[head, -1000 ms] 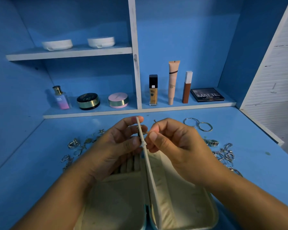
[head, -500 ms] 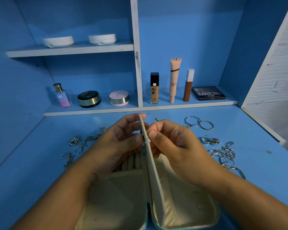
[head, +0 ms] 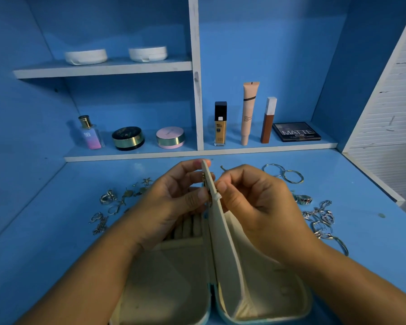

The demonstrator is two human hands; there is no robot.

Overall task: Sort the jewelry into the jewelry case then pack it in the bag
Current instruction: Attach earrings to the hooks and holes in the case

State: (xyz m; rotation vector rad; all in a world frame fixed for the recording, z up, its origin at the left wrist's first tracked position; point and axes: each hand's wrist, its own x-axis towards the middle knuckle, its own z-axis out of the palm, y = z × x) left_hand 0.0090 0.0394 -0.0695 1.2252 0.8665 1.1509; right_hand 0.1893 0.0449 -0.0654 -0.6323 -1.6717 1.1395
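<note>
Left hand (head: 174,200): forefinger hooked over top of centre panel (head: 217,231), thumb pinning small metal piece (head: 204,181) against its left face. Right hand (head: 256,207): thumb and forefinger pinched tight at panel's right face, other fingers curled. Both forearms enter from 6 o'clock. Panel stands upright in open jewelry case (head: 164,289) on table (head: 56,242). Loose jewelry (head: 108,198) at 9 and 3 o'clock; hoops (head: 284,174) at 1.

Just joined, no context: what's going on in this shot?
A person is working at a cream jewelry case lying open on the blue desk. The left hand holds its upright middle flap near the top, and the right hand pinches it from the other side. A small metal piece hangs on the flap's left face. Loose rings and chains lie on both sides, with two hoops behind the right hand. No bag is in view.
</note>
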